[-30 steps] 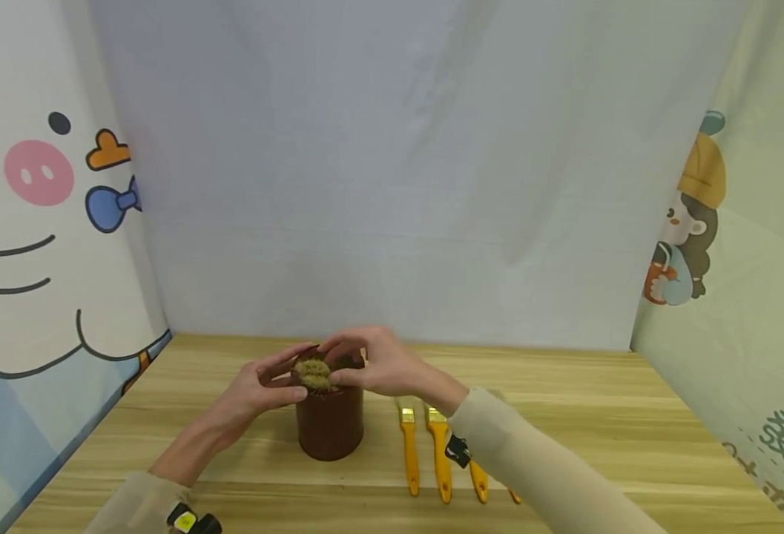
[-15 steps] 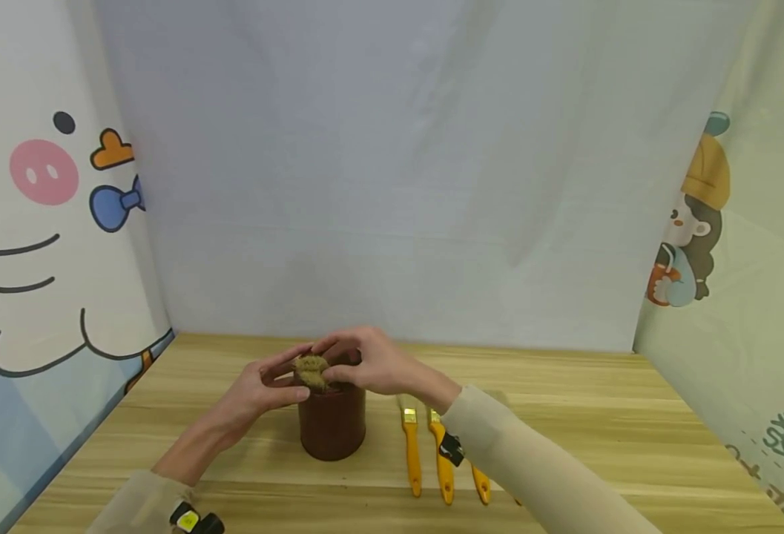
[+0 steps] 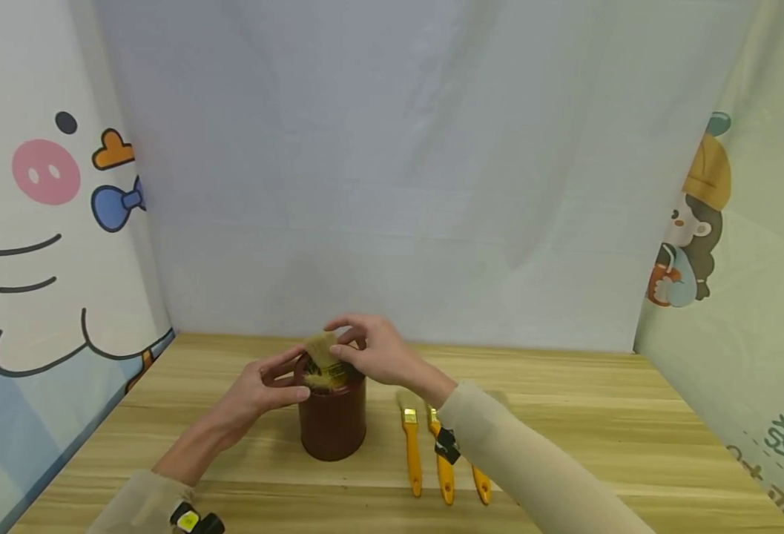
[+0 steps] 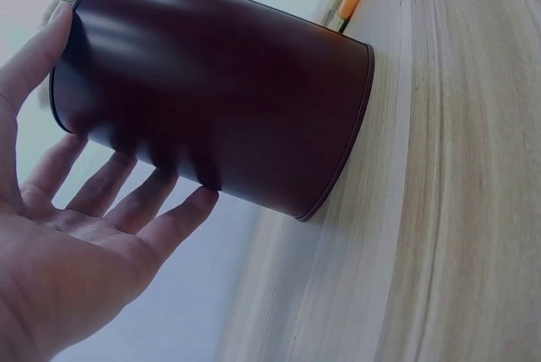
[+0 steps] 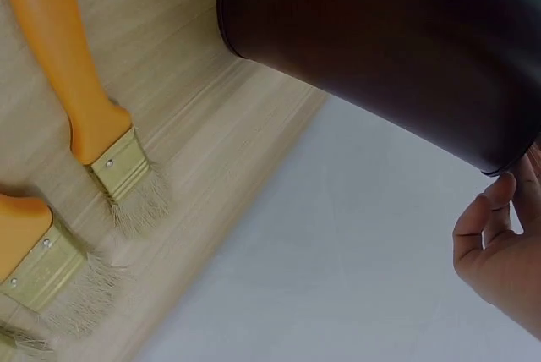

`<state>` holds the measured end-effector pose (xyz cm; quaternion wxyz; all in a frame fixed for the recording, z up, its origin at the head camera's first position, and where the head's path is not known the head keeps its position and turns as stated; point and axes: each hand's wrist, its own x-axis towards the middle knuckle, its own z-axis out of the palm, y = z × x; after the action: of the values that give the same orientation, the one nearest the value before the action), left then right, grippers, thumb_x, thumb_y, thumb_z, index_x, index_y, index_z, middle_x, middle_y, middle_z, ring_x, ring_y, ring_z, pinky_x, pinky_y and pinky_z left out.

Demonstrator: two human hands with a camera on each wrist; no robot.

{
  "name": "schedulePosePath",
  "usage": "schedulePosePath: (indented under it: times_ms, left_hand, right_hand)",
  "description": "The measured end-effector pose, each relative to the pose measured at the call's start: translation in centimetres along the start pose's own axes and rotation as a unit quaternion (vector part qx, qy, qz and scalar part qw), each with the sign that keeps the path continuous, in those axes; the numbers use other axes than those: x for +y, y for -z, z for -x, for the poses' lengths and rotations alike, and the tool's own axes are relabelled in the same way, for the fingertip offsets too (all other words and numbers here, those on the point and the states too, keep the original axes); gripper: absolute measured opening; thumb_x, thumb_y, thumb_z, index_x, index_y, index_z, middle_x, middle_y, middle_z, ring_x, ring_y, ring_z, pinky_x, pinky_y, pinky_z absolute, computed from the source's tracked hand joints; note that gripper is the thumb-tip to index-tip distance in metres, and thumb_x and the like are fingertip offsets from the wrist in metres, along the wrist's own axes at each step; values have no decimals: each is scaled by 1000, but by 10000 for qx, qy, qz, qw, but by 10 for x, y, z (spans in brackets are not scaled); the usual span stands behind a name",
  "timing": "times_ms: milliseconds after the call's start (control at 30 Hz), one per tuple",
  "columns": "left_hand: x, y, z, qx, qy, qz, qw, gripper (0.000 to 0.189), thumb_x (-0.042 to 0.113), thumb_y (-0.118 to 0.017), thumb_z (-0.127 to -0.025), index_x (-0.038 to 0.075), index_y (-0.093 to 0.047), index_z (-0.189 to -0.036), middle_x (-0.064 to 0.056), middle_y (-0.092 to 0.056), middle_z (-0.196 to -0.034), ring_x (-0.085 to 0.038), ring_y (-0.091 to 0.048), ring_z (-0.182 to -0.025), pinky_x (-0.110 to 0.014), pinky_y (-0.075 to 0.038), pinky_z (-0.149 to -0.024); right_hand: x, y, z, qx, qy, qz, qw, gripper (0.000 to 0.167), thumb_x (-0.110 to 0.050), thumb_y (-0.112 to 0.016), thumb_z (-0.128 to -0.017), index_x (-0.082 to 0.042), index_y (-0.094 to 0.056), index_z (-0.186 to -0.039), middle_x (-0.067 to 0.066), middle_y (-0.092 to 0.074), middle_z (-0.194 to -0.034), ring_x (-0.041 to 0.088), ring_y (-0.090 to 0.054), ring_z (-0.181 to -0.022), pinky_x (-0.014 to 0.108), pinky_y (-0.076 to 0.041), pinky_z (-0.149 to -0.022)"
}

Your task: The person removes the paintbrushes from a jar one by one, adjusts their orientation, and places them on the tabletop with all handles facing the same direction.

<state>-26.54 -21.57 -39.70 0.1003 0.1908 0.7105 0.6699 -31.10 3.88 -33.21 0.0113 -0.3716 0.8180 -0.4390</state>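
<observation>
A dark brown cylindrical pot (image 3: 333, 426) stands upright on the table. My left hand (image 3: 265, 389) holds its left side, the thumb at the near rim; in the left wrist view the fingers (image 4: 152, 201) lie along the pot's wall. At the pot's mouth my right hand (image 3: 381, 356) pinches a paintbrush (image 3: 321, 347) by its pale bristles, which stick up above the rim. Lower in the mouth sits a second paintbrush (image 3: 326, 381), bristles up. Both brushes' handles are hidden inside the pot.
Several orange-handled brushes (image 3: 413, 456) lie in a row right of the pot, bristles away from me; the right forearm partly covers them. The right wrist view shows one handle (image 5: 63, 49) close up. A pale cloth (image 3: 392, 185) hangs behind the table.
The right hand has risen slightly, drawing one brush's bristles up above the other. The left hand and the pot have stayed in place.
</observation>
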Motion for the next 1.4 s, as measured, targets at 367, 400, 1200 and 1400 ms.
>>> schedulePosePath:
  times_ms: [367, 400, 1200, 1400]
  left_hand:
    - [-2, 1, 0, 5, 34, -68, 10000, 85, 20, -75, -98, 9, -28, -168, -26, -26, -168, -48, -38, -147, -48, -48, -110]
    - [-2, 1, 0, 2, 21, -75, 10000, 85, 20, -75, -98, 9, -28, -168, -26, -26, -168, -49, -38, -147, -48, -48, -110]
    - [-4, 2, -1, -14, -65, -53, 10000, 83, 18, -74, -99, 10, -29, -168, -26, -27, -168, -49, -39, -146, -47, -48, -109]
    - [-3, 2, 0, 12, -57, -82, 9999, 82, 18, -75, -98, 9, -31, -167, -26, -29, -167, -49, -40, -146, -48, -48, -110]
  right_hand:
    - [9, -3, -4, 202, 568, 565, 9966, 30, -7, -67, -104, -11, -70, -134, 11, -76, -111, 13, -42, -57, 26, -36, -55]
    - [9, -2, -4, 220, 593, 606, 9962, 30, -7, -67, -104, -12, -71, -133, 10, -76, -111, 14, -43, -58, 26, -36, -56]
    - [11, -3, -6, 121, 256, 583, 9979, 50, -4, -82, -93, -12, -66, -139, 1, -74, -103, 17, -54, -69, 28, -45, -61]
    - [11, -3, -5, 194, 296, 576, 9977, 48, -2, -82, -92, -11, -68, -137, 1, -73, -99, 17, -54, -73, 28, -45, -62]
